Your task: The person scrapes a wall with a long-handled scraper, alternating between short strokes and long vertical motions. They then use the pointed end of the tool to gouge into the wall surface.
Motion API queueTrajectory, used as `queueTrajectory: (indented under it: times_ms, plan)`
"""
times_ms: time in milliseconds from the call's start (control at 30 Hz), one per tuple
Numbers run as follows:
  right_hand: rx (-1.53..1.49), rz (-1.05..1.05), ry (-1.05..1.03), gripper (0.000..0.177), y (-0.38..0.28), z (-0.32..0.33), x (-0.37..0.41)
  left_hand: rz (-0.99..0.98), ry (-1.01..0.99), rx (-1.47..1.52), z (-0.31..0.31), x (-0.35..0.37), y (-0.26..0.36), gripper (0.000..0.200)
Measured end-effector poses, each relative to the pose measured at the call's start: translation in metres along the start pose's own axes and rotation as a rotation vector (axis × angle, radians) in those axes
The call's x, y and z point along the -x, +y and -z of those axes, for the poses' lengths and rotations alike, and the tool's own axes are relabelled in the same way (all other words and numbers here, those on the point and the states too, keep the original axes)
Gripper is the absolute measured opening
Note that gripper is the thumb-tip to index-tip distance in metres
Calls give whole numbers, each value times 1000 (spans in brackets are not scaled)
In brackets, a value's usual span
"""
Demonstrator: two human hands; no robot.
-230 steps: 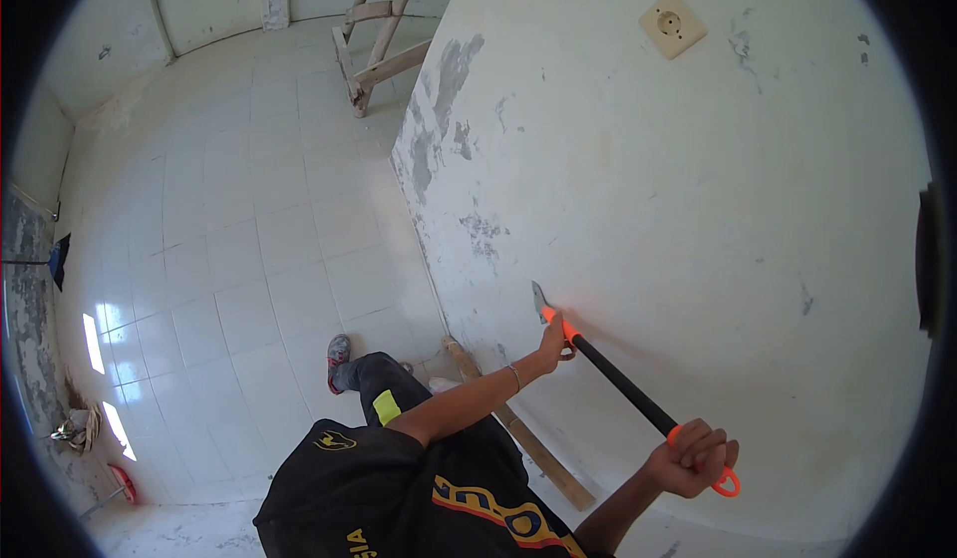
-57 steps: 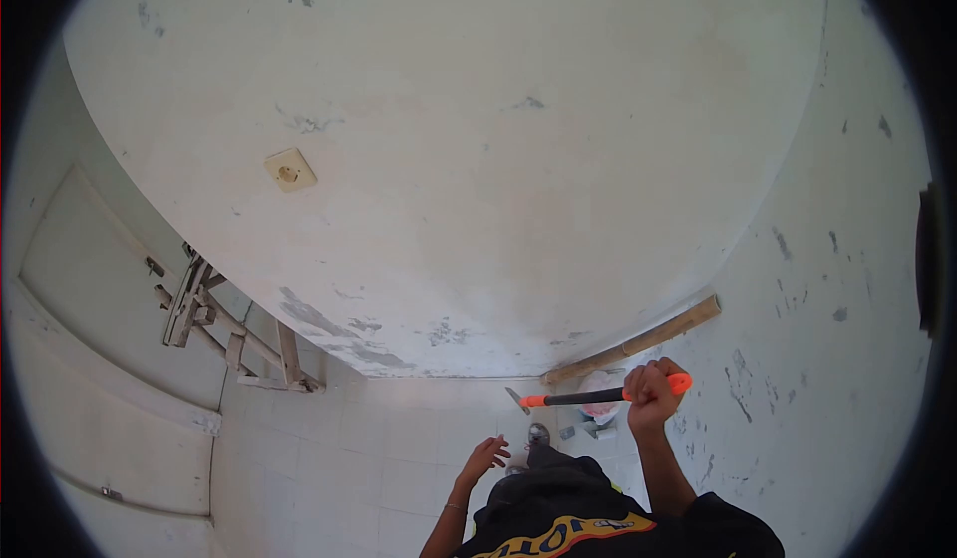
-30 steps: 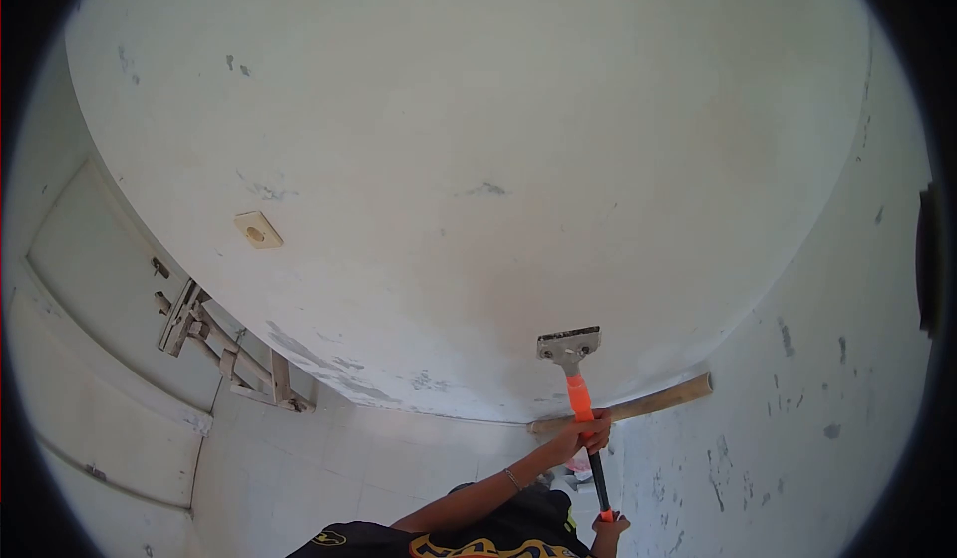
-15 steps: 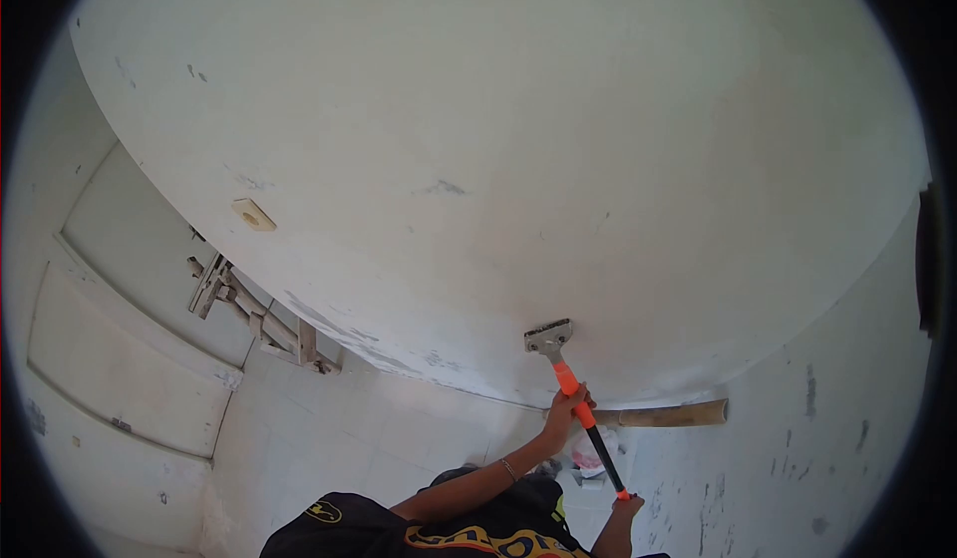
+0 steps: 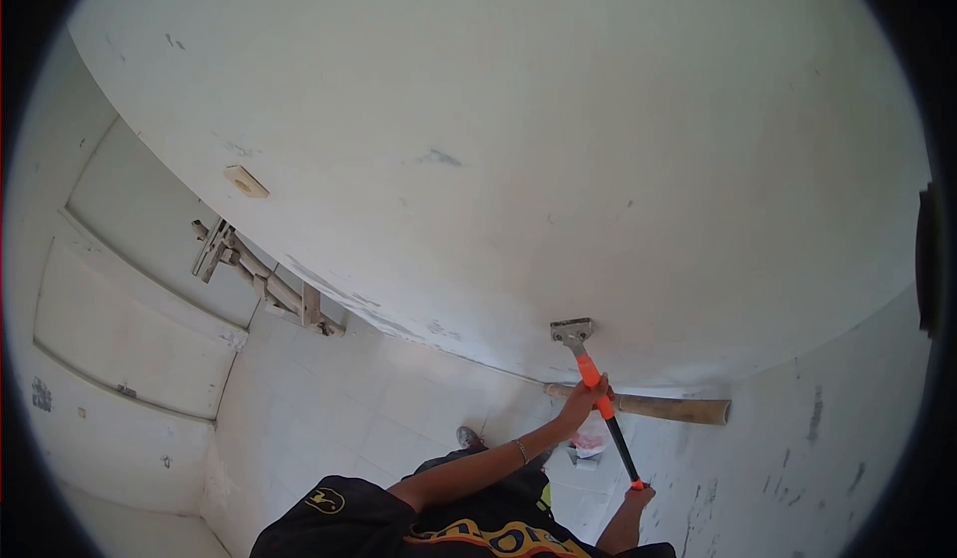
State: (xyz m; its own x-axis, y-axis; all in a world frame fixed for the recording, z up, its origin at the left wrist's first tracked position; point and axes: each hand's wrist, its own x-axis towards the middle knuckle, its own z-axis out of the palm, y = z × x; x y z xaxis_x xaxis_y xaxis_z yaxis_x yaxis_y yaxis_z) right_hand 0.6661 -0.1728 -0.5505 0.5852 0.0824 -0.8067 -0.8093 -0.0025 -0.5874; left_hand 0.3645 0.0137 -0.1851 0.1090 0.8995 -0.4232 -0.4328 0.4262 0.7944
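My left hand [image 5: 588,400], with a bracelet at the wrist, is closed round the orange upper handle of a long-handled scraper [image 5: 625,450]. Lower down, my right hand [image 5: 639,498] grips the orange end of the same handle, below its black section. The scraper's metal head [image 5: 572,332] is against the lower part of a large pale wall [image 5: 498,159], its blade edge pointing up. Grey marks and bare patches show on the wall.
A cream wall socket [image 5: 246,181] is at left. Behind the wall's edge stands a paint-spattered wooden frame [image 5: 267,284]. A bamboo piece [image 5: 673,409] lies at the wall's foot, with a plastic bag [image 5: 590,442] nearby. A panelled door [image 5: 130,329] is farther left.
Both hands and the scraper have shifted a little to the right in the view, the head now sitting more level. The camera view has also moved slightly, and a shoe shows near my body.
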Motion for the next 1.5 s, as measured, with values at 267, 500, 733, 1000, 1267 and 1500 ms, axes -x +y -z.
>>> queueTrajectory:
  times_ms: [267,500,733,1000,1267,1500]
  plan:
    - [-141,23,-52,9,38,-48,9,-215,-30,42,10,-1,15,22]
    - [-74,12,6,13,52,-1,-52,-73,-96,-90,6,-7,-13,32]
    - [-178,-50,-82,11,11,-54,5,-241,-24,-92,1,-13,-2,33]
    - [-178,-32,-138,12,18,-81,2,-142,31,-99,12,-10,5,38]
    - [-175,-7,81,28,-33,-49,16,-30,-73,-104,17,-20,-26,36]
    - [-147,-150,-181,32,-11,-79,49,-164,-94,-120,51,-17,8,35]
